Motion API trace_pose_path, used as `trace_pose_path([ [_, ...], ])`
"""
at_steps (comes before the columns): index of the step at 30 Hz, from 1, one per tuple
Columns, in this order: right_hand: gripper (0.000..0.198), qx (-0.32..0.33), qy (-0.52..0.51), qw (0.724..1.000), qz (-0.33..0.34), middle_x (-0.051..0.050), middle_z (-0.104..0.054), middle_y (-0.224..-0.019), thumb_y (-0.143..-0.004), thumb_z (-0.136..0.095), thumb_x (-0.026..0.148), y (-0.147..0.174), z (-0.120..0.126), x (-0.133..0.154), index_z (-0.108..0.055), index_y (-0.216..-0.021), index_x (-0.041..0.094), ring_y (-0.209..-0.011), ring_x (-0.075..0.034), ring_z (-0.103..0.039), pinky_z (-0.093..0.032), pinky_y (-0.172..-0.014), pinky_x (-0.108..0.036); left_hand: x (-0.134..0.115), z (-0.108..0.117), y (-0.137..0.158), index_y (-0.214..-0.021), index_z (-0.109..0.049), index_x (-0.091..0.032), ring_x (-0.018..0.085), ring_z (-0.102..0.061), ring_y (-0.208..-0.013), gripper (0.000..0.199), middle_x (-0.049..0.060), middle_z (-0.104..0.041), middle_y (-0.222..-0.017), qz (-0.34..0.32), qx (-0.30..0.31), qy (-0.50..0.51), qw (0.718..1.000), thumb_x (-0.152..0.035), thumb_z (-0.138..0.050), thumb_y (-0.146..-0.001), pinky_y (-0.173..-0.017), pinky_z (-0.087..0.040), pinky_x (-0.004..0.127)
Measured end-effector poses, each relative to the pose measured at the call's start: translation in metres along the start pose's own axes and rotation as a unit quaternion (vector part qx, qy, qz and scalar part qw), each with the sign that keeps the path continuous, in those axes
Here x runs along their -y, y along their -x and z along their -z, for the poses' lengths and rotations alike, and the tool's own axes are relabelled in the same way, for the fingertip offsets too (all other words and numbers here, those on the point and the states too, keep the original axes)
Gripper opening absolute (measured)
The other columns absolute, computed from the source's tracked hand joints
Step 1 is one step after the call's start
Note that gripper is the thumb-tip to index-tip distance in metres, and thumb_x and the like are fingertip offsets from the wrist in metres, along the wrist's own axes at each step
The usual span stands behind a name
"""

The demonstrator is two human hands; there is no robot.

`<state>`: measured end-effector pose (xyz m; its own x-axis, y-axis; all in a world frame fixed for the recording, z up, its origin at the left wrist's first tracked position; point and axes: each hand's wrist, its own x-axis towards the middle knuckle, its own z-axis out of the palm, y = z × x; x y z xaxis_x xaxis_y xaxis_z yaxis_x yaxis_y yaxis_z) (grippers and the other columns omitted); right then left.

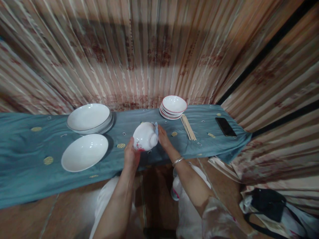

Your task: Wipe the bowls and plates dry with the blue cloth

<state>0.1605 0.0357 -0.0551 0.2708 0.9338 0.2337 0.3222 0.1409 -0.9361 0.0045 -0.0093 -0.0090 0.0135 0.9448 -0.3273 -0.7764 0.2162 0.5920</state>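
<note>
A white bowl (144,135) with a red flower pattern is tilted on its side above the table, its foot turned to the right. My left hand (131,155) grips its rim from the left and below. On the other side my right hand (163,135) presses a light blue cloth (156,128) against the bowl near its foot; the fingers are partly hidden behind bowl and cloth. To the left, a single large white bowl (84,152) rests on the tablecloth, in front of a stack of white plates or shallow bowls (89,117).
A blue-green patterned cloth (139,113) covers the long narrow table. Small red-rimmed bowls (174,104) are stacked at the back, beside several chopsticks (188,127). A black phone (225,126) lies at the right end. Curtains (149,66) hang behind; a black bag (269,204) is lower right.
</note>
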Motion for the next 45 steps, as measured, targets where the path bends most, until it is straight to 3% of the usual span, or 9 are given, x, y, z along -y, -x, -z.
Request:
trace_pose_path([
  [5, 0.059, -0.004, -0.033, 0.999, -0.035, -0.013, -0.071, -0.122, -0.099, -0.031, 0.056, 0.009, -0.004, 0.001, -0.065, -0.122, 0.013, -0.114, -0.022, -0.066, -0.05, -0.103, -0.043, -0.008, -0.004, 0.005, -0.119, -0.066, -0.007, 0.023, -0.072, -0.095, 0.035, 0.012, -0.076, -0.091, 0.029, -0.013, 0.011, 0.999, -0.025, -0.048, -0.095, -0.096, -0.053, 0.037],
  [12, 0.064, 0.004, -0.062, 0.997, -0.053, -0.013, -0.071, -0.119, -0.095, -0.033, 0.062, 0.014, 0.001, -0.003, -0.065, -0.122, 0.014, -0.119, -0.022, -0.063, -0.045, -0.108, -0.044, -0.01, -0.01, 0.011, -0.128, -0.062, -0.014, 0.022, -0.071, -0.097, 0.039, 0.008, -0.076, -0.09, 0.093, -0.041, 0.023, 0.995, -0.03, -0.039, -0.099, -0.099, -0.052, 0.04],
  [20, 0.063, -0.036, -0.07, 0.994, -0.074, -0.012, -0.068, -0.127, -0.092, -0.038, 0.063, 0.029, 0.001, -0.005, -0.066, -0.122, 0.014, -0.125, -0.024, -0.058, -0.04, -0.113, -0.041, -0.01, -0.013, 0.012, -0.139, -0.052, -0.02, 0.025, -0.053, -0.132, 0.044, 0.01, -0.068, -0.127, 0.12, -0.045, 0.027, 0.991, -0.034, -0.034, -0.101, -0.11, -0.043, 0.047],
  [27, 0.072, -0.051, -0.024, 0.994, -0.091, -0.013, -0.055, -0.144, -0.093, -0.033, 0.066, 0.062, -0.006, 0.001, -0.052, -0.14, 0.014, -0.137, -0.025, -0.047, -0.032, -0.119, -0.043, -0.009, -0.017, 0.008, -0.141, -0.049, -0.024, 0.025, -0.051, -0.134, 0.045, 0.009, -0.068, -0.129, 0.126, -0.061, 0.071, 0.988, -0.033, -0.029, -0.103, -0.109, -0.044, 0.048],
  [35, 0.066, -0.005, 0.143, 0.988, 0.051, -0.019, -0.026, -0.161, -0.101, -0.029, 0.047, 0.097, -0.016, 0.013, -0.023, -0.154, 0.009, -0.151, -0.025, -0.021, -0.025, -0.122, -0.048, -0.009, -0.021, 0.007, -0.139, -0.053, -0.015, 0.025, -0.062, -0.121, 0.046, 0.013, -0.072, -0.118, 0.105, -0.08, 0.092, 0.987, -0.031, -0.029, -0.102, -0.107, -0.046, 0.046],
  [41, 0.065, 0.032, 0.275, 0.938, 0.211, -0.018, -0.011, -0.165, -0.101, -0.033, 0.025, 0.11, -0.014, 0.021, -0.005, -0.158, 0.012, -0.153, -0.027, -0.008, -0.028, -0.121, -0.053, -0.009, -0.018, 0.009, -0.138, -0.054, -0.013, 0.021, -0.067, -0.11, 0.047, 0.013, -0.074, -0.112, 0.106, -0.082, 0.085, 0.987, -0.031, -0.029, -0.102, -0.102, -0.05, 0.036],
  [45, 0.064, 0.057, 0.327, 0.897, 0.294, -0.018, -0.018, -0.163, -0.097, -0.038, 0.014, 0.107, -0.011, 0.024, -0.015, -0.157, 0.011, -0.153, -0.029, -0.004, -0.031, -0.119, -0.055, -0.005, -0.007, 0.005, -0.139, -0.055, -0.014, 0.023, -0.067, -0.109, 0.048, 0.014, -0.072, -0.118, 0.106, -0.036, 0.103, 0.988, -0.033, -0.033, -0.101, -0.1, -0.051, 0.038],
])
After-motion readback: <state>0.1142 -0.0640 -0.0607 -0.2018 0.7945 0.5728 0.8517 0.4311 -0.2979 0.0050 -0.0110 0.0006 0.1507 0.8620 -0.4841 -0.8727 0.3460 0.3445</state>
